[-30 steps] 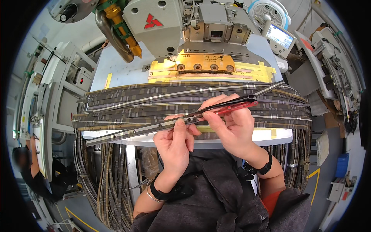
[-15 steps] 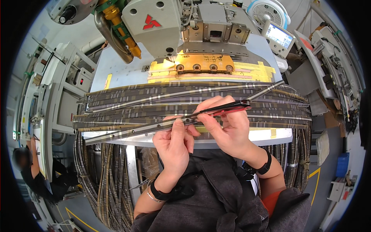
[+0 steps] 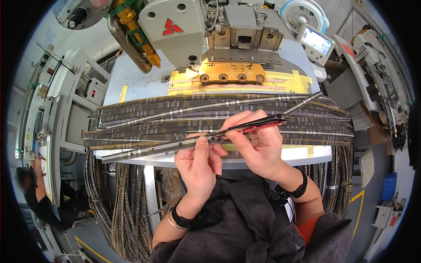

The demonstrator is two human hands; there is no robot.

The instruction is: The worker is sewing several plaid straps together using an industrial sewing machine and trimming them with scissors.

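Observation:
My left hand point(image 3: 196, 160) is closed, thumb and fingers pinching a long grey-and-black fabric strap point(image 3: 169, 147) with several small dark round spots along it. The strap slants down to the left past that hand. In my right hand point(image 3: 258, 142) is a slim pair of thread snips point(image 3: 263, 124), one arm black and one red, joined at the far right end. Their narrow tips point left and meet the strap beside my left thumb. Exactly what lies between the tips is too small to tell.
Many dark patterned straps point(image 3: 184, 118) lie across the table, their ends hanging in bundles point(image 3: 127, 210). Behind stands a sewing machine head point(image 3: 173, 30) with a yellow clamp plate point(image 3: 232, 72). A fan point(image 3: 302, 17) and a control screen point(image 3: 316, 41) are back right. Another person point(image 3: 44, 188) works far left.
The strap's left end has shifted slightly right and up. Both hands keep nearly the same place and grip; the snips have barely moved.

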